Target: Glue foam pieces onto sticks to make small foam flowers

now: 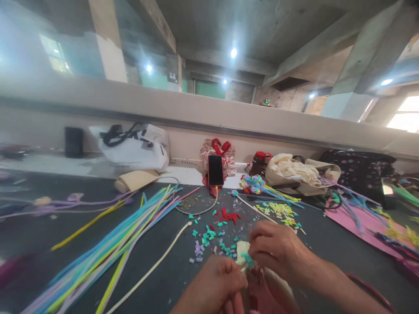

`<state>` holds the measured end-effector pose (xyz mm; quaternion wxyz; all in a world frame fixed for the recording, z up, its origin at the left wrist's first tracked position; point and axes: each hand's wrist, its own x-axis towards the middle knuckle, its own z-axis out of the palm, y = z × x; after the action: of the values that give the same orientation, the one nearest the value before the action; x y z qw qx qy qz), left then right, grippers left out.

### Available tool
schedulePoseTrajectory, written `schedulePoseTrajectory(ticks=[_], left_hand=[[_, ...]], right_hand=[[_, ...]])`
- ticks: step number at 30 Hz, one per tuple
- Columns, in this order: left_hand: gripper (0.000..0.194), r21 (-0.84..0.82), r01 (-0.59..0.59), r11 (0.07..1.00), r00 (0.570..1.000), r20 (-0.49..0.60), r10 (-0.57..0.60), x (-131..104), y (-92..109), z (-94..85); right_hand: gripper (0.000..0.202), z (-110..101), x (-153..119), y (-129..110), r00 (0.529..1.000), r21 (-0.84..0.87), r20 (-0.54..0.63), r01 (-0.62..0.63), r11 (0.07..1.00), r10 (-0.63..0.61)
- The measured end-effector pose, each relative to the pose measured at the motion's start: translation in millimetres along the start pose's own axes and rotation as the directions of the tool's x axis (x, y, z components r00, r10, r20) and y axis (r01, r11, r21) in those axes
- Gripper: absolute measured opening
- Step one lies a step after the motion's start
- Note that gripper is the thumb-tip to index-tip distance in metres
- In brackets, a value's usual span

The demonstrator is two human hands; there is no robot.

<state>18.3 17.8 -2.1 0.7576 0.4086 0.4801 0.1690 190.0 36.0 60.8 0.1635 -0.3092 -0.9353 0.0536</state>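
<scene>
My left hand (218, 279) is low in the middle, its thumb and fingers pressed together; whatever lies in the pinch is hidden. To its upper right, my right hand (281, 246) has curled fingers, and I cannot make out what they hold. A blurred teal piece (248, 260) shows between the two hands, close to the right fingertips. Behind it is a pale yellow piece (242, 248). Small teal pieces (209, 234) and purple pieces (198, 248) lie scattered just beyond my hands, with a red ribbon-like piece (229, 215) past them.
Long fuzzy stems in blue, yellow and purple (131, 244) spread across the dark table (157, 288) at left. A phone (215, 170) on a cable (209, 209) stands at the back. Yellow bits (281, 210) and a pink sheet (350, 222) lie at right. Bags (140, 150) line the wall.
</scene>
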Motion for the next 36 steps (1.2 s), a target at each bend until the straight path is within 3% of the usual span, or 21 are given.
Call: schedulePoseTrajectory(ticks=[5,21,36], left_hand=[[0.011,0.030,-0.018,0.999,1.000,-0.016,0.018,-0.7,-1.0,0.3],[0.013,0.028,-0.019,0.999,1.000,-0.007,0.019,-5.9,3.7,3.6],[0.013,0.030,-0.048,0.998,0.999,-0.010,0.049,-9.0,6.3,3.8]], right_hand=[[0.018,-2.6,7.0,1.9,0.997,-0.032,0.074,0.032,0.999,-0.030],[0.022,-4.0,6.4,4.6,0.994,-0.053,0.082,0.079,0.995,-0.074],[0.023,-3.9,10.6,3.7,0.981,-0.178,0.152,0.148,0.973,-0.121]])
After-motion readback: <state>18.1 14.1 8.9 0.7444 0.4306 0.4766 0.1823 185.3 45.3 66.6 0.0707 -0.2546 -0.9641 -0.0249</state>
